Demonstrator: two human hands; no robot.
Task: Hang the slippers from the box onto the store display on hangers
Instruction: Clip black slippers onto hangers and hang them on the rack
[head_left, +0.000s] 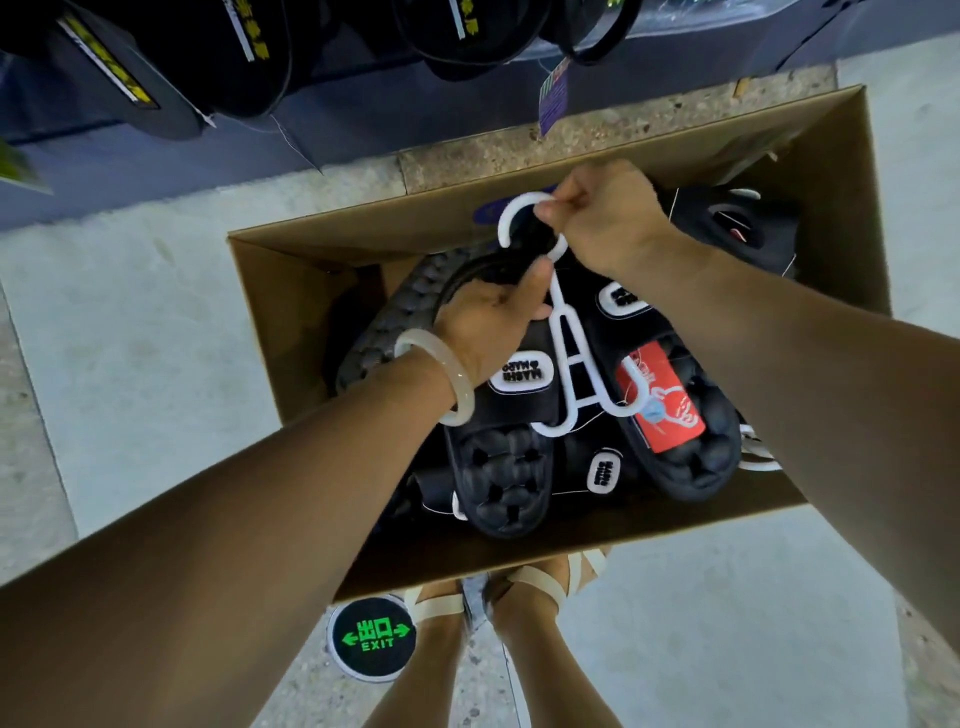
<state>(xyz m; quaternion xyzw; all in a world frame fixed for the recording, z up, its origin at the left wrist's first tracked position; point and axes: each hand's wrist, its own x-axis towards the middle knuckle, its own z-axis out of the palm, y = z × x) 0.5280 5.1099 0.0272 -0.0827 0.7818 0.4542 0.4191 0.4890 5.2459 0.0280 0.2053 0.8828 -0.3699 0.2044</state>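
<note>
Pinched the white hanger's (569, 358) hook with right hand (605, 215) fingers (550, 210); gripped its stem with left hand (488, 322), thumb alongside. Held one hanger, two black slippers (498, 483) on it, over the box (311, 291). Showed more slippers beneath, number unclear.

A round black floor sign (372, 637) read "EXIT" in green, under two Chinese characters between arrows. A white oval patch (522, 372) on a black slipper strap read "MASH MARO", upside down.
</note>
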